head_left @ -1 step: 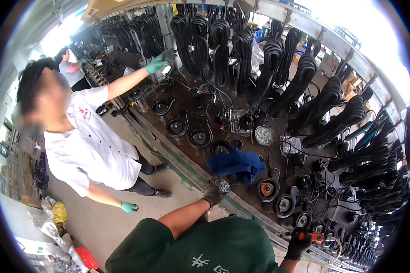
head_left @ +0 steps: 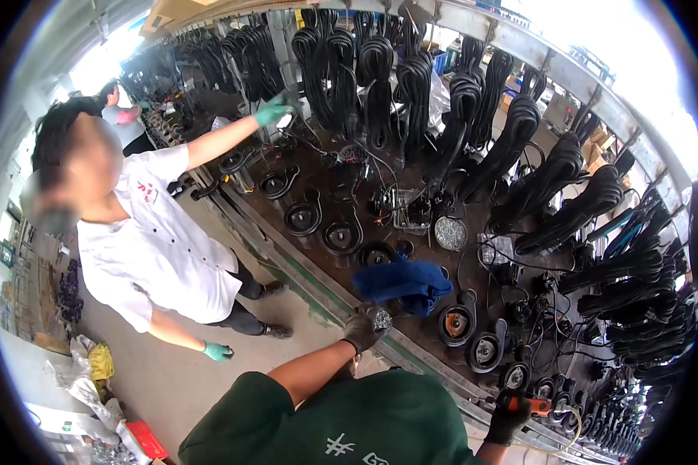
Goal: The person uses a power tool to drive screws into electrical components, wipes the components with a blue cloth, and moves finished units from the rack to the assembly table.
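My left hand [head_left: 358, 333], in a dark glove, is closed around a clump of small silvery metal pieces [head_left: 381, 318] at the bench's front edge. The pieces look like screws, though they are too small to be sure. To the right, my right hand [head_left: 509, 417], also gloved, grips an orange power screwdriver [head_left: 540, 405] with a pale hose trailing from it. Closest to this tool is a round black housing [head_left: 514, 376] in a row of similar ones. A blue cloth [head_left: 403, 284] lies on the bench just beyond my left hand.
Bundles of black cable [head_left: 520, 124] hang from a metal rail [head_left: 512, 35] above the dark workbench [head_left: 329, 271]. A round dish of small metal parts [head_left: 450, 232] sits mid-bench. At left, a co-worker in a white shirt [head_left: 159, 240] reaches a green-gloved hand [head_left: 273, 111] over the bench.
The co-worker has shifted very slightly to the right. My two hands stay in place.
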### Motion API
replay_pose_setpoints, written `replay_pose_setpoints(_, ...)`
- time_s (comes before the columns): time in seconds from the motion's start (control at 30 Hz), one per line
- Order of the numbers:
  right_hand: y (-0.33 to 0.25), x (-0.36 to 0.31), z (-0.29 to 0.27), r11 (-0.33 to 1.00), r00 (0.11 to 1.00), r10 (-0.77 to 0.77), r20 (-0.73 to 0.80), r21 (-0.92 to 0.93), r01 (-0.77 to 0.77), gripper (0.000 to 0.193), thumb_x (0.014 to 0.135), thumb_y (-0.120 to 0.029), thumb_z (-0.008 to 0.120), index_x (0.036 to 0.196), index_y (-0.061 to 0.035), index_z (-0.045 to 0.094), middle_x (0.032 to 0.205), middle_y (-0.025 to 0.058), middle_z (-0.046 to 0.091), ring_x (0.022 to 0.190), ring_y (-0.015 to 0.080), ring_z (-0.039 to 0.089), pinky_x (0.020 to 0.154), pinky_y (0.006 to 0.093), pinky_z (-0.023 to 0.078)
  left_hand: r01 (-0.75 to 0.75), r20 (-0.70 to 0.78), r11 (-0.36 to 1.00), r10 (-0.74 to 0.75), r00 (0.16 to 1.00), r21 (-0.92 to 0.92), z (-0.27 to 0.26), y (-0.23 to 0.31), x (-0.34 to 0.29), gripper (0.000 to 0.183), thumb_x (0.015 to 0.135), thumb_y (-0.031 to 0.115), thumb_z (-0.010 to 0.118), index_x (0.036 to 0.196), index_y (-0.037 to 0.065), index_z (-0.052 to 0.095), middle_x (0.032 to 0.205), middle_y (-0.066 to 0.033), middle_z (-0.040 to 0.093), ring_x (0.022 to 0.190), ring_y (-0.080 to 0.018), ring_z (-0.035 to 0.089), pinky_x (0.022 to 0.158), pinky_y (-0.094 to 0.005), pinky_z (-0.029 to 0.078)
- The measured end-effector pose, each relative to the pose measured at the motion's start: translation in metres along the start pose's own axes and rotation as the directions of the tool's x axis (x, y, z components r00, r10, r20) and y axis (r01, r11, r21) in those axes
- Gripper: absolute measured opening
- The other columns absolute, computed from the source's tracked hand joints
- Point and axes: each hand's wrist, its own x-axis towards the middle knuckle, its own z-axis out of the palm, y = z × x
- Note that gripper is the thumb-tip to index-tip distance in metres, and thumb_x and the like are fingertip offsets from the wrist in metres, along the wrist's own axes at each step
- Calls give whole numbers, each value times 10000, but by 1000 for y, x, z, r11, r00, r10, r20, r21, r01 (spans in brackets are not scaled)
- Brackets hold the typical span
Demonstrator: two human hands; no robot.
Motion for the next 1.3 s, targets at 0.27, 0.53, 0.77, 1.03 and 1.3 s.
replay_pose_setpoints(0.27,23,-9,-20,996,995,-81,54,-27,82,317,878,-316,649,1043,-46,645,895,83,656,742,207,584,655,307,473,-179,-381,960,85,921,-217,-126,-18,36,180,891,223,688,1022,107,729,1035,-171,690,943,-373,655,839,-450,545)
replay_pose_setpoints(0.53,53,-27,-33,910,953,-285,106,-282,304,306,977,-269,570,1209,-76,621,1037,93,653,974,283,592,894,476,490,-469,-793,848,102,601,-246,-318,19,154,311,885,133,732,1182,54,684,1111,-160,688,1018,-300,663,959,-389,507)
replay_pose_setpoints(0.77,60,-51,-15,980,980,-189,57,79,185,335,964,-247,582,1260,-92,602,1025,99,656,969,280,600,909,504,487,-605,-855,682,-56,516,-410,-469,14,283,562,855,191,754,1364,43,565,1197,-212,629,1036,-326,665,908,-436,532)
replay_pose_setpoints(1.03,61,-73,-22,951,975,-216,52,236,198,386,949,-221,596,1319,-109,581,1012,106,660,963,277,609,926,536,483,-378,-882,891,-50,469,-252,-483,80,276,1085,749,455,833,1589,95,249,1566,-330,299,1440,-501,319,1168,-528,342)
replay_pose_setpoints(1.3,67,-87,-36,896,974,-216,72,410,169,451,934,-195,610,1378,-126,560,999,113,664,958,274,619,942,568,480,-115,-757,944,-171,631,-309,-500,62,293,1283,685,530,875,1641,180,94,1659,-284,88,1505,-487,218,1218,-513,281)
